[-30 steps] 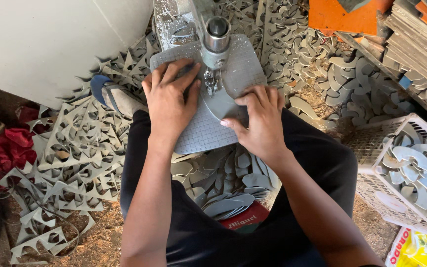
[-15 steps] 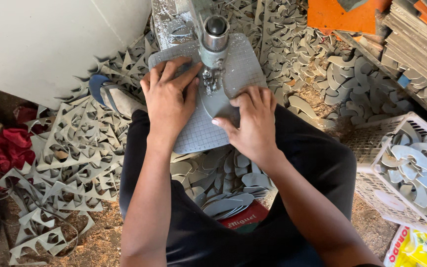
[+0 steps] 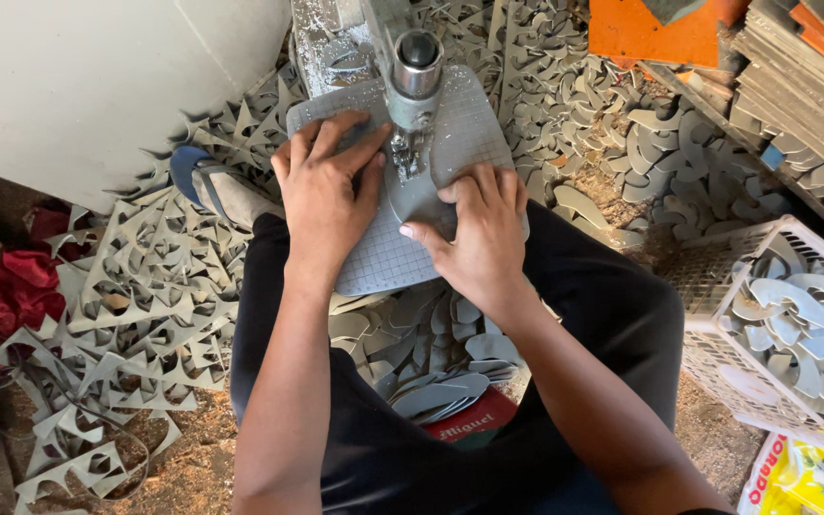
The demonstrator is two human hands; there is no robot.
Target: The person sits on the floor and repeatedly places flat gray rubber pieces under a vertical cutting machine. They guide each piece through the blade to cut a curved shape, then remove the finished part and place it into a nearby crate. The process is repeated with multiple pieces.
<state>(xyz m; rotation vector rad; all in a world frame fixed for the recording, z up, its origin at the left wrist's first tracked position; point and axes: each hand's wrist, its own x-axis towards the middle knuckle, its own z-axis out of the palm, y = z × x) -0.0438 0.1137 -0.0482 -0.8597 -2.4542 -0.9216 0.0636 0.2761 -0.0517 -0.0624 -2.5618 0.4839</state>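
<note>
Grey cut-out scrap sheets (image 3: 135, 315) litter the floor at left, with a red cloth (image 3: 7, 291) beside them and a white panel (image 3: 97, 86) above; a blue-strapped sandal (image 3: 212, 186) sits at the scrap's edge. Loose grey curved cut pieces (image 3: 679, 162) pile at upper right near an orange board (image 3: 655, 33) and stacked boards (image 3: 803, 86). A white mesh basket (image 3: 708, 277) at right holds more grey pieces, with a yellow packet (image 3: 808, 477) below it.

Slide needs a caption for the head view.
Both hands, left hand and right hand, press grey sheet under machine head.
</note>
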